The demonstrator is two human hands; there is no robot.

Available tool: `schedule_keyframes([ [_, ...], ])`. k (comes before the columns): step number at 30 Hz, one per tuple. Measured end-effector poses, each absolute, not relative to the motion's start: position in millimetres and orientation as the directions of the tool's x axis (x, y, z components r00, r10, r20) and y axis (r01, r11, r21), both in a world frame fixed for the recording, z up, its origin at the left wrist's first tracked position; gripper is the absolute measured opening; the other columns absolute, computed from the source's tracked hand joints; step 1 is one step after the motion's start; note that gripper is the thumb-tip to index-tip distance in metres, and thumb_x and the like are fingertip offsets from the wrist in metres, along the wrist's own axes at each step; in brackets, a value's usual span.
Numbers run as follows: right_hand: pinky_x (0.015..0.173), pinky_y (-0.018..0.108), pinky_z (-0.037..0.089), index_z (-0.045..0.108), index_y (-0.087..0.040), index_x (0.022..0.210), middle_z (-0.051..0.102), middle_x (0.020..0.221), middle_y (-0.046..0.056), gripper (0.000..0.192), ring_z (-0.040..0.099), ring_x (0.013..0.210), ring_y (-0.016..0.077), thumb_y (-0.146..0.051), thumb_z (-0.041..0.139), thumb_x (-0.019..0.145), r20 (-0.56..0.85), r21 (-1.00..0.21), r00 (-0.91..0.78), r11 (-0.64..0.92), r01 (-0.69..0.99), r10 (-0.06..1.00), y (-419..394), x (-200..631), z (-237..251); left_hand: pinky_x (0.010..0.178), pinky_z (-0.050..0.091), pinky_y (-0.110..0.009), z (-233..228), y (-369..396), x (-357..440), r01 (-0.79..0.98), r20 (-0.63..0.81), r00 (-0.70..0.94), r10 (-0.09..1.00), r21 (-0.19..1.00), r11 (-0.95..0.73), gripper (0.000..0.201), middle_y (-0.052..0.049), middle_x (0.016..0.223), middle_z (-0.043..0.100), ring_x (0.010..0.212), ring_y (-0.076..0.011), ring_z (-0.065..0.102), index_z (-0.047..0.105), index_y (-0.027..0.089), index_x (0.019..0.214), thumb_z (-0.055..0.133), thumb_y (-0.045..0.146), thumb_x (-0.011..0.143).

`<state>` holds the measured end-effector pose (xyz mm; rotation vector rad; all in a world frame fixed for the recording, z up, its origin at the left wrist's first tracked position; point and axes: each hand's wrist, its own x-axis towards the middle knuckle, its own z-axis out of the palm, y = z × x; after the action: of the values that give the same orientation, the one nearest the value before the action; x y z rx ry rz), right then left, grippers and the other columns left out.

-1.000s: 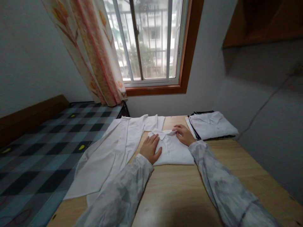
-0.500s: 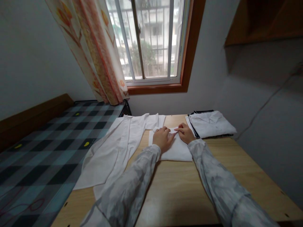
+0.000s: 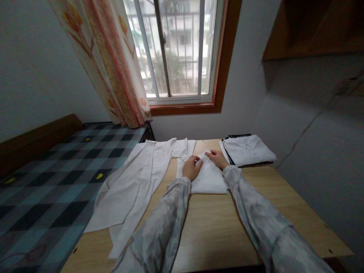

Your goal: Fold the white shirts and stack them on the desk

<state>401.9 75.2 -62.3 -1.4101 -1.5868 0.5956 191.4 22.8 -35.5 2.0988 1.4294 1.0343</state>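
A table lies below the fingers, a window beyond, loose clothing left, a folded pile right. Under them is a shirt, collar pinched by the right hand; whether the left hand grips is unclear.

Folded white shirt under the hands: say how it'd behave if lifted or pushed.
The folded white shirt is probably floppy, since its cloth looks rumpled along the far side. It likely won't roll, lying flat on the table.

Bedroom, domestic: checked bed, left of left hand; floral curtain and window, beyond it.
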Motion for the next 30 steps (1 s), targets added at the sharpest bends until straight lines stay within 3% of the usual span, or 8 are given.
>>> schedule_keyframes([
  [5,0.066,0.027,0.042,0.06,-0.023,0.078,0.061,0.072,-0.001,0.038,0.056,0.073,0.0183,-0.057,0.055,0.095,0.304,-0.806,0.113,0.191,0.561,0.946,73.4,394.0,-64.6,0.084,0.049,-0.032,-41.6,26.6,193.0,0.605,0.339,0.158,0.928,0.709,-0.362,0.008,-0.004,0.093,0.07,0.088,-0.0195,0.065,0.07,0.02,0.098,0.068,0.028,0.1],
  [12,0.087,0.034,0.045,0.061,-0.024,0.08,0.069,0.085,0.009,0.029,0.061,0.09,0.0248,-0.033,0.045,0.103,0.307,-0.704,0.2,0.081,0.706,0.931,67.8,393.1,-68.1,0.093,0.052,-0.035,-48.1,25.8,195.3,0.593,0.402,0.105,0.91,0.709,-0.382,0.009,-0.008,0.105,0.066,0.094,-0.0203,0.065,0.07,0.019,0.097,0.061,0.017,0.1],
  [17,0.108,0.041,0.045,0.07,-0.017,0.11,0.073,0.12,0.017,0.028,0.062,0.116,0.0291,-0.019,0.044,0.098,0.389,-0.629,0.166,0.129,0.767,0.906,55.5,402.1,-48.8,0.09,0.057,-0.036,-36.3,18.7,181.8,0.541,0.385,0.046,0.922,0.766,-0.347,0.015,-0.013,0.122,0.063,0.085,-0.0166,0.066,0.071,0.016,0.106,0.06,0.025,0.102],
  [19,0.118,0.044,0.041,0.07,-0.015,0.124,0.07,0.134,0.018,0.035,0.059,0.128,0.0301,-0.021,0.043,0.101,0.479,-0.552,0.068,0.24,0.799,0.875,44.4,401.3,-39.6,0.102,0.056,-0.042,-27.8,14.1,168.8,0.607,0.442,0.099,0.891,0.683,-0.407,0.023,-0.017,0.137,0.063,0.105,-0.0232,0.07,0.071,0.016,0.118,0.058,0.029,0.105],
  [21,0.126,0.046,0.035,0.066,-0.016,0.139,0.064,0.149,0.016,0.042,0.053,0.142,0.0296,-0.029,0.043,0.106,0.548,-0.438,-0.108,0.395,0.807,0.829,32.1,396.3,-34.0,0.119,0.046,-0.048,-21.4,9.8,153.9,0.695,0.495,0.245,0.833,0.51,-0.508,0.033,-0.017,0.155,0.057,0.135,-0.0297,0.062,0.067,0.019,0.135,0.057,0.03,0.105],
  [24,0.133,0.049,0.027,0.055,-0.019,0.157,0.049,0.169,0.012,0.055,0.038,0.159,0.0278,-0.043,0.041,0.11,0.458,-0.329,-0.375,0.546,0.771,0.806,16.8,385.9,-36.2,0.133,0.027,-0.052,-21.7,6.0,134.8,0.749,0.397,0.473,0.787,0.29,-0.596,0.05,-0.012,0.171,0.047,0.158,-0.0311,0.041,0.056,0.022,0.155,0.054,0.035,0.106],
  [27,0.134,0.051,0.023,0.043,-0.018,0.168,0.04,0.175,0.013,0.068,0.032,0.164,0.0284,-0.056,0.034,0.112,0.261,-0.319,-0.435,0.502,0.804,0.862,9.4,380.3,-46.5,0.134,0.024,-0.055,-31.5,6.4,122.8,0.809,0.248,0.48,0.841,0.246,-0.534,0.062,-0.014,0.173,0.043,0.163,-0.0326,0.035,0.048,0.02,0.163,0.045,0.049,0.109],
  [30,0.135,0.052,0.021,0.035,-0.015,0.172,0.035,0.177,0.015,0.081,0.028,0.166,0.0301,-0.067,0.027,0.111,0.159,-0.311,-0.357,0.39,0.867,0.92,8.2,383.6,-55.4,0.134,0.023,-0.054,-41.9,9.5,112.5,0.868,0.219,0.362,0.906,0.275,-0.413,0.075,-0.018,0.174,0.041,0.163,-0.0344,0.034,0.045,0.014,0.165,0.04,0.063,0.108],
])
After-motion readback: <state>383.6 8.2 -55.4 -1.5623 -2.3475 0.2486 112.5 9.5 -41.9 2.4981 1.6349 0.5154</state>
